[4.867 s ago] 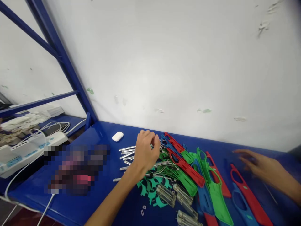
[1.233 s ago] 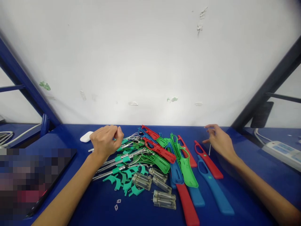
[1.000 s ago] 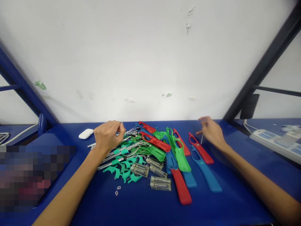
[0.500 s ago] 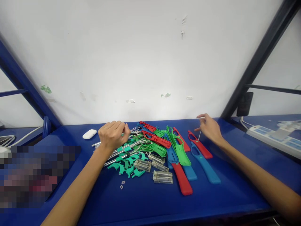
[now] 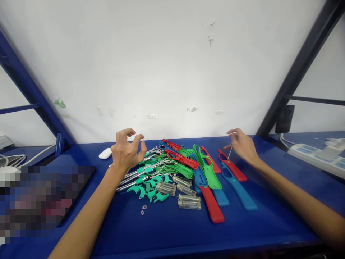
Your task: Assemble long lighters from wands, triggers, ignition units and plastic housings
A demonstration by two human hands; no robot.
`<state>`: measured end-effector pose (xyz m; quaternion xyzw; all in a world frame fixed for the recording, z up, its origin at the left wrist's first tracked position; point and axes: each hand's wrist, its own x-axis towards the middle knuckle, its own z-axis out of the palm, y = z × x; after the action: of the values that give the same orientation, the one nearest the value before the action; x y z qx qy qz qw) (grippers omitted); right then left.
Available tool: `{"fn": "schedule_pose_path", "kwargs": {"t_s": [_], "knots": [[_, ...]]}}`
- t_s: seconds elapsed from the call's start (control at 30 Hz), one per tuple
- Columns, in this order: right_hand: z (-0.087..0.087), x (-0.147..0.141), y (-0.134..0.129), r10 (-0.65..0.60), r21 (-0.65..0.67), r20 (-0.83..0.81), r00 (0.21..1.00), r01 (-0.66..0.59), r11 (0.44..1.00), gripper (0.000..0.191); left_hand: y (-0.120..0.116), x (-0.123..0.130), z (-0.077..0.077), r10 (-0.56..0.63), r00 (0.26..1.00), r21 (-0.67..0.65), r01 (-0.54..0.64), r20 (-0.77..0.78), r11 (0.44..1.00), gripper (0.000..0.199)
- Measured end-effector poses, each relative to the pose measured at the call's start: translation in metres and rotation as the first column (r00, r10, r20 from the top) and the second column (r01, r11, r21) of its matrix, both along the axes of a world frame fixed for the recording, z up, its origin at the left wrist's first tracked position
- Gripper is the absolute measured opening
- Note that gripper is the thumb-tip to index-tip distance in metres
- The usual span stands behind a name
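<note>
My left hand (image 5: 128, 151) is raised over the left side of the pile, its fingers bent and spread with nothing between them. On the right, my right hand (image 5: 240, 145) hovers behind a red lighter handle shell (image 5: 233, 169), thumb and index finger apart. A thin pale rod (image 5: 230, 154) slants below that hand; whether the hand touches it I cannot tell. A blue handle shell (image 5: 239, 187) lies in front of the red one. Between my hands are green shell halves (image 5: 211, 174), metal lighter tubes with wires (image 5: 134, 175), teal triggers (image 5: 145, 190) and clear fuel tanks (image 5: 189, 202).
A white rounded case (image 5: 105, 153) lies behind my left wrist. Two tiny pale pieces (image 5: 143, 209) are near the front. At left is a blurred dark panel (image 5: 48, 201). A power strip (image 5: 315, 154) stands at right, beyond the black post (image 5: 293, 68).
My left hand has gone from a loosely closed fist to spread fingers. My right hand stays nearly still. The whole view has shifted slightly.
</note>
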<state>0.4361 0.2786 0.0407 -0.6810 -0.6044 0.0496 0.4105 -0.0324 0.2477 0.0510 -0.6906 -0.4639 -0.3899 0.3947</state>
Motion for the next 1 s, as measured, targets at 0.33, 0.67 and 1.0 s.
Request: {"fn": "schedule_pose_path", "kwargs": {"t_s": [0.33,0.67,1.0], "knots": [[0.008,-0.011,-0.008,0.055,0.074,-0.071,0.996,-0.05,0.996,0.036,-0.006,0.009,0.009,0.067,0.997,-0.015,-0.067,0.024,0.998,0.04],[0.014,-0.026,-0.022,0.089,0.172,-0.112,0.99,-0.069,0.983,0.033,-0.007,0.012,0.014,0.128,0.987,-0.115,-0.117,0.101,0.986,0.04],[0.015,-0.033,-0.028,0.147,0.21,-0.109,0.983,-0.122,0.97,0.03,-0.015,0.017,0.028,0.161,0.97,-0.284,-0.104,0.184,0.953,0.04]]}}
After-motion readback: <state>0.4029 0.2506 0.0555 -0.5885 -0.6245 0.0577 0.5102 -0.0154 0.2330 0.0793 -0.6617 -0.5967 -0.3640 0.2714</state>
